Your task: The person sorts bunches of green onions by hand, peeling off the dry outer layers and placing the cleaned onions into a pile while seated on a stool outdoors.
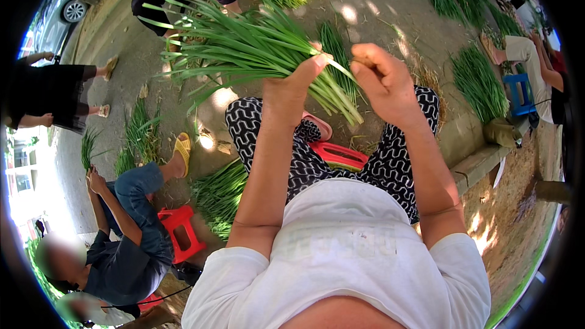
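My left hand is wrapped round a thick bunch of garlic chives, its thumb on top. The green leaves fan out to the far left, and the pale cut stems point down to the right, above my knees. Close by on the right, my right hand is closed, thumb against curled fingers. It pinches the end of a thin pale strand that runs across from the bunch by my left thumb. Whether the strand is a stalk or a tie, I cannot tell.
Under me is a red plastic stool. More chives lie by my left leg, with another pile to the right near a blue stool. At the left a seated person holds a small bunch; others are around. A stone curb runs at right.
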